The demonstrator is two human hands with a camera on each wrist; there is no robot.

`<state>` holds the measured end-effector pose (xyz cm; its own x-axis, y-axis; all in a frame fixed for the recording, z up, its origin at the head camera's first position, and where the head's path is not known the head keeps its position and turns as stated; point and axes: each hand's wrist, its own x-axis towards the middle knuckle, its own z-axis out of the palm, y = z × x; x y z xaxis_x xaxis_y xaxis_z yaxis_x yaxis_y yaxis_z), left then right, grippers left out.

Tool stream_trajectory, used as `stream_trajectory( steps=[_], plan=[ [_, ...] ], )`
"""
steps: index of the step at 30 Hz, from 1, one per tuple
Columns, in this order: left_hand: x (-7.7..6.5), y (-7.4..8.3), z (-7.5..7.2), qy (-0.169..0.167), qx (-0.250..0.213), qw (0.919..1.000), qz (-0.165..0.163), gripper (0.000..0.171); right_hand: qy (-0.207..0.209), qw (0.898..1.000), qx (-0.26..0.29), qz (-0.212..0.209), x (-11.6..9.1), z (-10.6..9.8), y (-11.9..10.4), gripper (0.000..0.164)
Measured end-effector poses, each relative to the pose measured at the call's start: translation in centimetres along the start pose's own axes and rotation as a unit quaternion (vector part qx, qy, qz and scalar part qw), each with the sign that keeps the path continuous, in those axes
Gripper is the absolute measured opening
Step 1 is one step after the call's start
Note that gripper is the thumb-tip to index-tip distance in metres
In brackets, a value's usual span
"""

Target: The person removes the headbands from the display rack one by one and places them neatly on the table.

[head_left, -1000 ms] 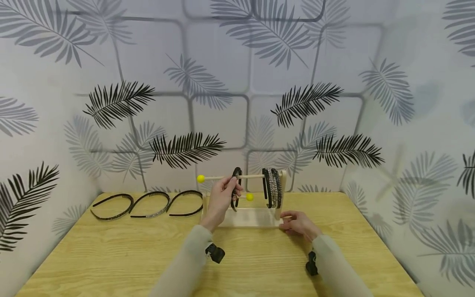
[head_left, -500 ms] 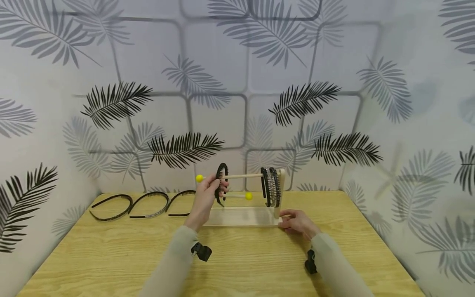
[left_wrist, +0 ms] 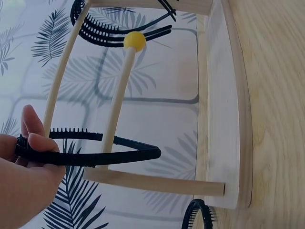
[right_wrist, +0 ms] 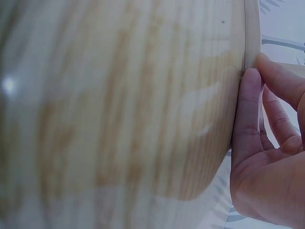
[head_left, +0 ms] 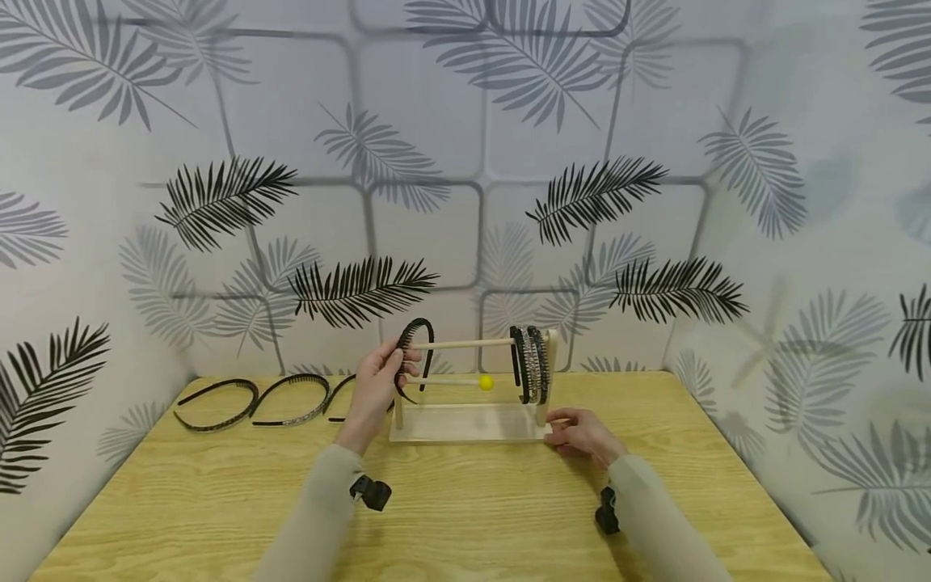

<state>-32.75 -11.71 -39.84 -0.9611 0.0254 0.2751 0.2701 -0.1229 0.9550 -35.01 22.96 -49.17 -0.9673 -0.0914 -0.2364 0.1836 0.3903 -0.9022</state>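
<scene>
In the head view my left hand [head_left: 373, 392] pinches a black toothed headband [left_wrist: 109, 159] at the left end of the wooden stand's upper rod [head_left: 465, 344]. The left wrist view shows the band looping around the lower rod [left_wrist: 116, 102] too, its open ends pointing toward the base. My fingers hide the upper rod's left tip. At the stand's other side, my right hand [head_left: 585, 436] grips the right end of the base [head_left: 473, 424], thumb and fingers at its edge. Several black and glittery headbands [head_left: 534, 368] hang bunched on the upper rod's right end.
Three headbands [head_left: 256, 396] lie in a row on the wooden table [head_left: 218, 501], left of the stand; the rightmost is partly behind my left hand. A yellow ball [head_left: 486, 382] caps the lower rod. Patterned walls [head_left: 465, 242] rise behind and at both sides.
My left hand has slid the black headband leftward along the upper rod to its end, and the band has turned somewhat. My right hand stays at the base.
</scene>
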Motion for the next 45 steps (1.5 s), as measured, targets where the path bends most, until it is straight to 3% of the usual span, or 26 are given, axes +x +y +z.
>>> stream_trajectory(
  steps=[19, 28, 37, 45],
  plan=[
    [0.0, 0.4, -2.6, 0.018, 0.059, 0.9980, -0.009, 0.042, 0.005, 1.000, -0.003, -0.002, -0.4, 0.2, 0.2, 0.042],
    [0.5, 0.4, -4.0, 0.027, 0.035, 0.9988, -0.020, 0.043, 0.016, 1.000, -0.014, 0.023, 0.1, 0.2, 0.3, 0.041],
    [0.6, 0.1, -4.5, 0.033, 0.011, 0.9994, -0.004, 0.040, 0.015, 1.000, -0.006, 0.021, 0.1, 0.1, 0.2, 0.041],
    [0.3, 0.3, -5.5, 0.041, 0.018, 0.9988, -0.019, 0.042, 0.010, 1.000, -0.002, 0.015, -0.2, 0.0, -0.2, 0.041]
  ],
)
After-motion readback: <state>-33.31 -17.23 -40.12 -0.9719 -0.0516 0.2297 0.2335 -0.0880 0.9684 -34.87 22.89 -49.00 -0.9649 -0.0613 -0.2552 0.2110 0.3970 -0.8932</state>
